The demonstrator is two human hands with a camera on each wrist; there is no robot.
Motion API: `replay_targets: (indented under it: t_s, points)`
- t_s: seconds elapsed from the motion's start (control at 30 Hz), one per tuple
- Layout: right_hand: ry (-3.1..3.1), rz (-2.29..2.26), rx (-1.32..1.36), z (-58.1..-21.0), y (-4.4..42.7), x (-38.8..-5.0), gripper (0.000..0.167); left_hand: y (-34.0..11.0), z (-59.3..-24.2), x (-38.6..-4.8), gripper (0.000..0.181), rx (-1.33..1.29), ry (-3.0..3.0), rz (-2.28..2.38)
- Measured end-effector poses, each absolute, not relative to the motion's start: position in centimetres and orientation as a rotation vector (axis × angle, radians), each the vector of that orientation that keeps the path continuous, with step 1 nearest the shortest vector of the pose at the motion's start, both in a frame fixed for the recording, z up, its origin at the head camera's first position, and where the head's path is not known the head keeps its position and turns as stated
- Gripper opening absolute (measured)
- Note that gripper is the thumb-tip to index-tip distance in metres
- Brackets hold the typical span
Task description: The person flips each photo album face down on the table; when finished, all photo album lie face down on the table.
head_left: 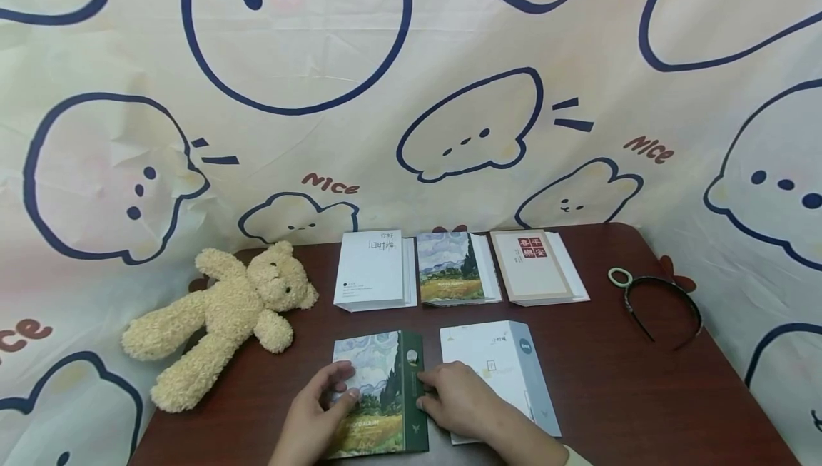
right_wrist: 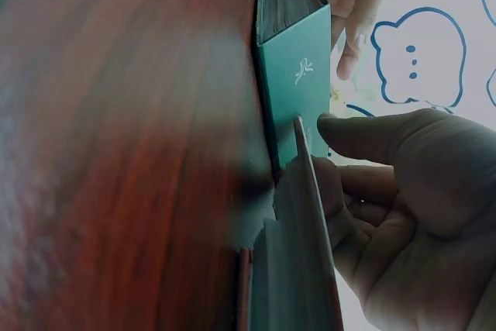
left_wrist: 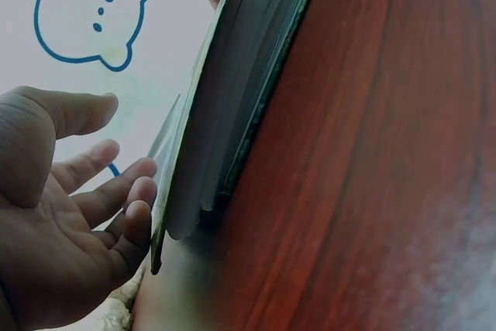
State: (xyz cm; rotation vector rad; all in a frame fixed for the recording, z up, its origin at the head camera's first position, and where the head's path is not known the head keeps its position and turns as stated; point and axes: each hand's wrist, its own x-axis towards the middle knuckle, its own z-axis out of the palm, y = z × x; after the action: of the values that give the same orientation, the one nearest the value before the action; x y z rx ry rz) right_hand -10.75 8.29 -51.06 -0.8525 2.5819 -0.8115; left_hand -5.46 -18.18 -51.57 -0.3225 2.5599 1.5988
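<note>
A photo album (head_left: 369, 409) with a painted landscape cover and green spine (right_wrist: 298, 75) lies near the table's front. My left hand (head_left: 315, 409) is at the album's left side, its fingertips touching the cover. In the left wrist view that hand (left_wrist: 77, 207) has loosely bent fingers, and page edges (left_wrist: 225, 106) show under the cover. My right hand (head_left: 465, 402) reaches over a white album (head_left: 494, 359) with a blue-grey spine. Its thumb and forefinger touch the green spine; in the right wrist view the hand (right_wrist: 418, 207) has its thumb extended and other fingers bent.
Behind stand three albums in a row: a white one (head_left: 369, 270), a landscape one (head_left: 452, 266) and a beige one (head_left: 529, 266). A teddy bear (head_left: 231, 309) lies at the left. A black headband (head_left: 664, 287) lies at the right. A printed cloth (head_left: 449, 38) hangs behind the table.
</note>
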Motion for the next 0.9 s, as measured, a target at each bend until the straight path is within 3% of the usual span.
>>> replay_targets:
  t_s: [0.43,0.9]
  points:
    - [2.377,-1.145,-0.816,-50.8,8.2,-11.1,0.052,-18.8,-51.0,-6.5,0.043,-0.333,2.563,1.608]
    - [2.482,-1.268,-0.805,-50.7,6.7,-13.8,0.056,-19.2,-49.7,-8.7,0.047,-0.206,2.718,1.557]
